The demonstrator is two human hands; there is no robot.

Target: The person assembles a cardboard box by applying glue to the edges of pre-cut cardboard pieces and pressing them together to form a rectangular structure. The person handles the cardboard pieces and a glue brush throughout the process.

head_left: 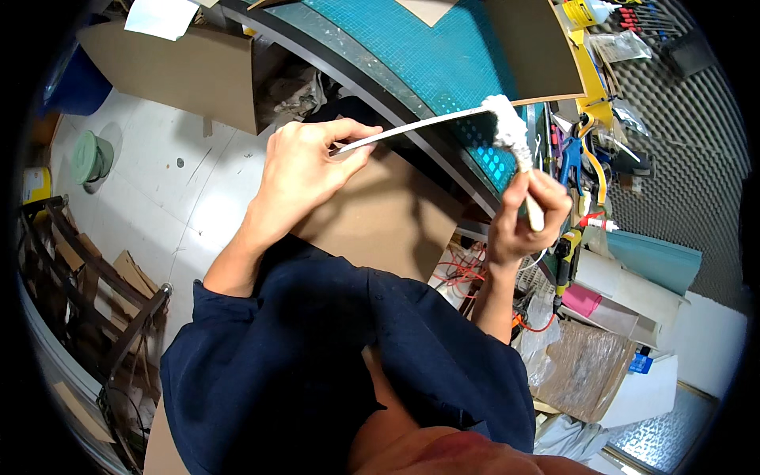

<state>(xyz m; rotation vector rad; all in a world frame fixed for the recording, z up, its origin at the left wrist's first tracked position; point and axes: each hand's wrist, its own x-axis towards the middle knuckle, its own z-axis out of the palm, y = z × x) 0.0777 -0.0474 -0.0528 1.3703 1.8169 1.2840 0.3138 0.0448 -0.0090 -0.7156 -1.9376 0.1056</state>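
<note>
A: State of the hands?
B: Apart. The left hand [309, 162] pinches the near end of a thin board [427, 127], held up beside the counter [372, 59]. The right hand [532, 210] is closed around a paintbrush [511, 131], its head thick with white matter, at the board's far end.
A: Containers?
B: Green bucket [93, 160] on the white floor [150, 150], blue tub [81, 85] behind; contents of both undetermined. Yellow bottle [580, 13] at upper right; fill level cannot be read.
</note>
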